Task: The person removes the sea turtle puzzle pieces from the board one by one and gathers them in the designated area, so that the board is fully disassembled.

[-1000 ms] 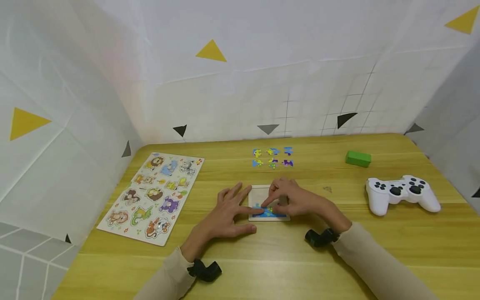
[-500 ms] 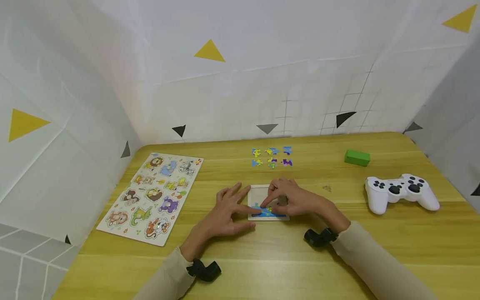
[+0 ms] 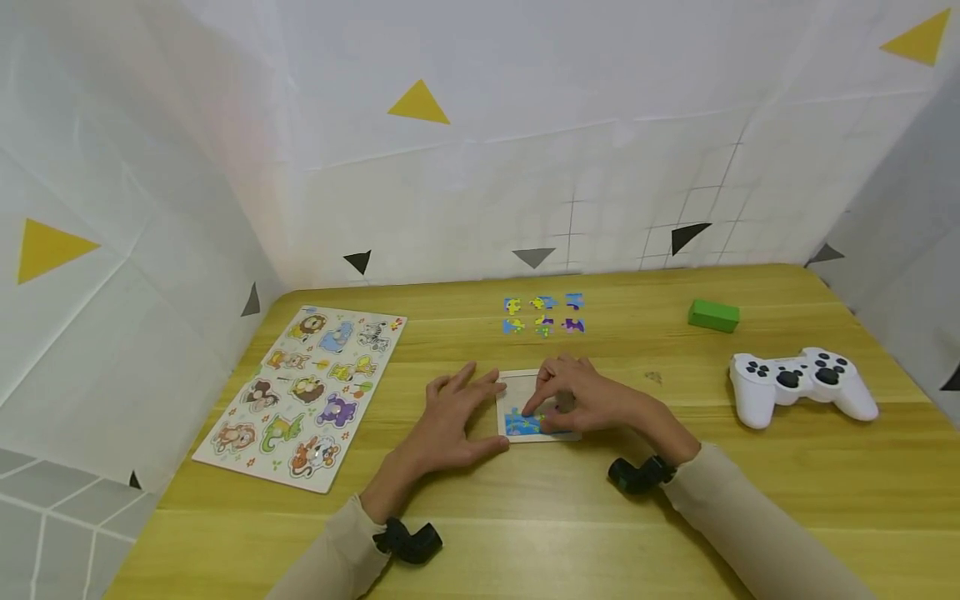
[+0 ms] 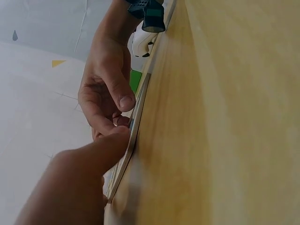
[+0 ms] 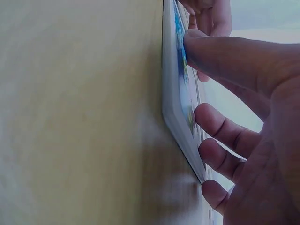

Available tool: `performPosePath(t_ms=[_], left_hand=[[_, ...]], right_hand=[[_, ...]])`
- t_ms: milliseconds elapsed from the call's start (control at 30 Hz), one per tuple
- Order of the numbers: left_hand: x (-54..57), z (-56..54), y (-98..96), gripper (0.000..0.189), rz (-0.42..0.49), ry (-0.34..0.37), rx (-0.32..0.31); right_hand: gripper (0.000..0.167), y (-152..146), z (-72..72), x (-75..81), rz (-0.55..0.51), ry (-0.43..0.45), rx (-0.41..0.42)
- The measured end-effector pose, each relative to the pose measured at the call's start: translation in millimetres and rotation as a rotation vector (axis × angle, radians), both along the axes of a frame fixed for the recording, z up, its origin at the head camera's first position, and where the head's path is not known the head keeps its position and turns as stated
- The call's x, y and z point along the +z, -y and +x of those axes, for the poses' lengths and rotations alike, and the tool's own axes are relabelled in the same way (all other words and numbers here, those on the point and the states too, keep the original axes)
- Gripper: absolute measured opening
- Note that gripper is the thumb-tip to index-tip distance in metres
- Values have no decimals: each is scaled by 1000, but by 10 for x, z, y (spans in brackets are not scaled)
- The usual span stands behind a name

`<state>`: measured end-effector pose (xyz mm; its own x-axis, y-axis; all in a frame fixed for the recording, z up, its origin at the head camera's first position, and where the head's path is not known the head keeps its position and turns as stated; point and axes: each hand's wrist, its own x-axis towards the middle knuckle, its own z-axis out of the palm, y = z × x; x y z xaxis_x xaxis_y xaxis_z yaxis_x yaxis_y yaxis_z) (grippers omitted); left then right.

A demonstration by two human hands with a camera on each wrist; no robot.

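A small pale puzzle tray (image 3: 517, 385) lies flat on the wooden table, blue jigsaw pieces (image 3: 517, 423) filling its near part. My left hand (image 3: 450, 421) is at its left side, fingers spread, with the thumb at the near corner and the index fingertip at the far corner. In the left wrist view, that thumb (image 4: 112, 143) meets the tray's edge. Over the tray, my right hand (image 3: 577, 396) pinches at a blue piece with thumb and index finger, partly hiding it. The right wrist view has its thumb (image 5: 201, 49) down on the blue pieces, the other fingers curled beside the tray.
Several loose jigsaw pieces (image 3: 543, 315) lie in two rows beyond the tray. An animal puzzle board (image 3: 300, 396) is at left. At right are a green block (image 3: 714, 316) and a white game controller (image 3: 802, 383). White cloth walls enclose the table (image 3: 525, 533).
My left index finger has lifted off the blue pieces and drawn back to the tray's left side, and the thumb has come to the near corner. My right hand stays in place.
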<state>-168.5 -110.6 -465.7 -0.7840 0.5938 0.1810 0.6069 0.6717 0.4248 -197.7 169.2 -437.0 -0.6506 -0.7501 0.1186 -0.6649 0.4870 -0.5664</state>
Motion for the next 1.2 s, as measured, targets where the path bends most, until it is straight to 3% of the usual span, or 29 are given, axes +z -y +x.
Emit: performPosePath(t_ms=[300,433,667,933,1200], left_hand=[[3,14,-8,80,-102,-23,34],[7,21,-8,80,-133,-28,50],[-9,28,-7,79,-168,-52,62],[-2,27,-9,79,-193,-53,56],[0,23,-6,80,-192,-58,41]], right_hand=[[11,73,34,29,-6,-22,-35],[18,112,67,50,11,-26,-54],[34,146,107,60,61,-32,-40],[32,146,129,86,81,-69,0],[31,162,132,94,77,-23,-8]])
